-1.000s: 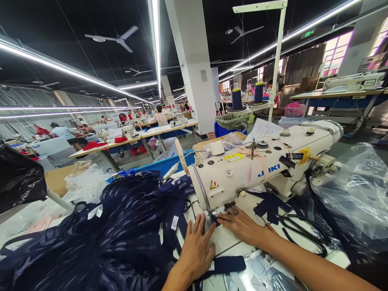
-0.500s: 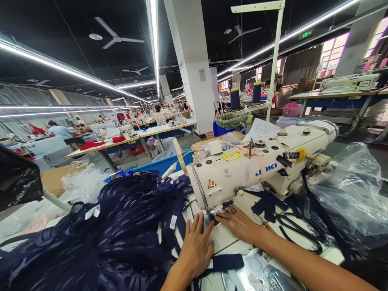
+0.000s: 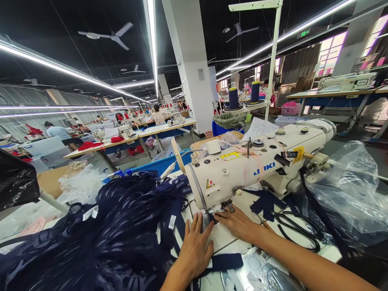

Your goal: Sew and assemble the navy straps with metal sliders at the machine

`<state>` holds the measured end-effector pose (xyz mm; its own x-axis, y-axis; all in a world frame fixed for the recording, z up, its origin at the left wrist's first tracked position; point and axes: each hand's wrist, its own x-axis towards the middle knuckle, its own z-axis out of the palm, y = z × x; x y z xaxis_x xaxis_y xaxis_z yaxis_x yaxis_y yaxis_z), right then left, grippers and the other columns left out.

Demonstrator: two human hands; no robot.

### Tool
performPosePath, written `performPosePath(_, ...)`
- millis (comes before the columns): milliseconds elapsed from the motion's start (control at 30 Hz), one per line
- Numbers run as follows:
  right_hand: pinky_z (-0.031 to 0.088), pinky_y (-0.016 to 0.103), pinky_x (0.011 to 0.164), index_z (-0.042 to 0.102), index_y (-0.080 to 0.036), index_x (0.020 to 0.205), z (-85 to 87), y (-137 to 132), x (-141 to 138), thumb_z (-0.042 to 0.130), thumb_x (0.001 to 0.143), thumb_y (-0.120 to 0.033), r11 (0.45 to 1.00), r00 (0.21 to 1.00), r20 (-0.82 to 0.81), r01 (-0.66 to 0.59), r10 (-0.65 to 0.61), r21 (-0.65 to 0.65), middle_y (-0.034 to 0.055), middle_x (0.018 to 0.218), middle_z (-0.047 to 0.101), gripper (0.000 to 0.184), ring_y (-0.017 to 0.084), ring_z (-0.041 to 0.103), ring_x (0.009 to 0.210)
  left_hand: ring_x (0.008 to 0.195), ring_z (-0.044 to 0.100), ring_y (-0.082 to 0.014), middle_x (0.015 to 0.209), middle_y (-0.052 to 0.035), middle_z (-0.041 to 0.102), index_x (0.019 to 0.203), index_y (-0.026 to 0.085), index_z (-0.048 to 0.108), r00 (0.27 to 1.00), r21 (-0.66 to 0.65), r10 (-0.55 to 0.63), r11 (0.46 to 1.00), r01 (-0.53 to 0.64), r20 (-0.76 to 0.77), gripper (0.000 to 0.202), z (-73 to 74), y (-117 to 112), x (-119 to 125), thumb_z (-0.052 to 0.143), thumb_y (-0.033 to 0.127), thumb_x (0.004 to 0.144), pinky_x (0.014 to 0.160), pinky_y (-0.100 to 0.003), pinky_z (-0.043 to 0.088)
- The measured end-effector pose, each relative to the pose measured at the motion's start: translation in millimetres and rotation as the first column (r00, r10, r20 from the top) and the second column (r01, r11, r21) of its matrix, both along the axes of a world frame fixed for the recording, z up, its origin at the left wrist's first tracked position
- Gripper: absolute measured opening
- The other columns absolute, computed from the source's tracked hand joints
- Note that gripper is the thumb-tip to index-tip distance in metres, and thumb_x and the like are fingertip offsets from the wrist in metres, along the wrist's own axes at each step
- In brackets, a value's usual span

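Observation:
A cream Juki sewing machine (image 3: 257,165) stands on the white table (image 3: 226,238) before me. My left hand (image 3: 195,246) lies flat with fingers stretched out, pressing a navy fabric strip (image 3: 222,262) toward the needle. My right hand (image 3: 238,223) rests palm down beside the presser foot (image 3: 214,212), fingers extended on the same dark strip. A big heap of navy strips with white labels (image 3: 121,234) fills the table to the left of my left hand.
Black scissors (image 3: 298,230) lie right of my right hand. Clear plastic bags (image 3: 354,194) bulge at the far right. Two navy thread cones (image 3: 244,95) stand behind the machine. Other people sit at sewing tables (image 3: 133,139) in the back left.
Both hands have edged slightly forward toward the needle with the strip. The view has shifted a little to the right.

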<state>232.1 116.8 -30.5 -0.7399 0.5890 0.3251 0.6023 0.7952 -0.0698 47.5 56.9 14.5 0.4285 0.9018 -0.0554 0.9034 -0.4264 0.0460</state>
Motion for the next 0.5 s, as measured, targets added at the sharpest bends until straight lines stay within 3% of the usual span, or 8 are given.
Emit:
performPosePath(167, 0.030, 0.038, 0.093, 0.047, -0.013, 0.118, -3.6, 1.5, 0.4, 0.039, 0.066, 0.001, 1.000, 1.000, -0.023, 0.001, -0.001, 0.017, 0.0103, 0.115, 0.055, 0.055, 0.023, 0.049, 0.102, 0.125, 0.022, -0.0361, 0.133, -0.0206, 0.035, 0.125, 0.019, 0.042, 0.999, 0.110, -0.050, 0.993, 0.049, 0.005, 0.053, -4.2, 0.8, -3.0, 0.046, 0.018, 0.072, 0.094, -0.059, 0.026)
performPosePath(267, 0.030, 0.037, 0.093, 0.049, -0.013, 0.117, -6.5, 2.5, 0.0, 0.040, 0.067, 0.001, 1.000, 0.999, -0.036, -0.009, 0.010, 0.025, 0.0097, 0.115, 0.056, 0.053, 0.022, 0.049, 0.103, 0.123, 0.029, -0.0339, 0.131, -0.0164, 0.041, 0.118, 0.016, 0.049, 0.990, 0.204, -0.144, 0.969, 0.139, 0.008, 0.046, -5.2, 0.1, -3.3, 0.046, 0.017, 0.072, 0.094, -0.060, 0.028)
performPosePath(400, 0.031, 0.037, 0.091, 0.048, -0.013, 0.117, -7.7, 3.2, -1.1, 0.042, 0.066, 0.000, 1.000, 1.000, -0.020, -0.006, 0.006, 0.030, 0.0099, 0.113, 0.056, 0.052, 0.022, 0.051, 0.098, 0.107, 0.051, -0.0268, 0.110, -0.0129, 0.060, 0.105, 0.011, 0.057, 0.972, 0.237, -0.219, 0.952, 0.193, 0.087, 0.035, -5.0, -0.4, -1.0, 0.044, 0.018, 0.073, 0.093, -0.051, 0.038)
performPosePath(500, 0.032, 0.036, 0.091, 0.050, -0.014, 0.114, -7.6, 3.2, -1.7, 0.042, 0.067, 0.000, 0.999, 1.000, -0.021, 0.005, -0.004, 0.033, 0.0096, 0.112, 0.057, 0.050, 0.021, 0.052, 0.096, 0.095, 0.058, -0.0256, 0.100, -0.0119, 0.064, 0.099, 0.010, 0.059, 0.960, 0.292, -0.237, 0.938, 0.186, 0.150, 0.033, -5.6, -0.1, 0.7, 0.045, 0.016, 0.070, 0.085, -0.046, 0.046)
